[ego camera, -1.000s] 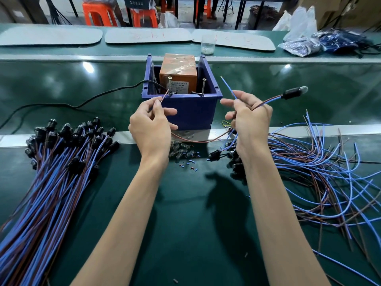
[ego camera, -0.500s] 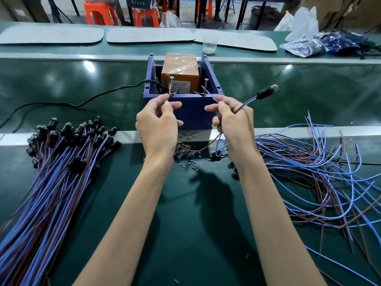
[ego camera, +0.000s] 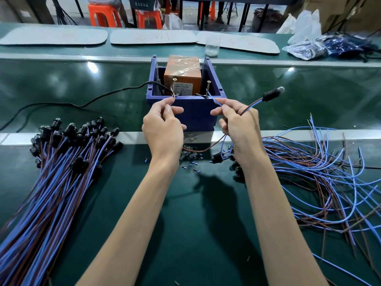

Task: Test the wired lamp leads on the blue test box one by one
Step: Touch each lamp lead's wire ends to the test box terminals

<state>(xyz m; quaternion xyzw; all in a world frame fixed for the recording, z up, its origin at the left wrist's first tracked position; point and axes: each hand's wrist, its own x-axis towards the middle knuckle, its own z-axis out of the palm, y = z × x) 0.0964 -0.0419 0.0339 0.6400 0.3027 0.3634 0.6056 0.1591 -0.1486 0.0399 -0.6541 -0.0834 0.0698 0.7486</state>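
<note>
Lamp lead, pinched by right hand, seemingly touches screw.

A factory assembly workshop: a long green conveyor-style bench carries heaps of wired lamp leads, bagged parts lie at its far edge, and orange plastic stools and cardboard cartons stand behind.

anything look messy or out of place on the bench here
Tiny blue bits lie scattered on the green belt between the wrists, beside a few loose bulbs. The leads on the right sprawl tangled, unlike the neat bundle on the left.
</note>
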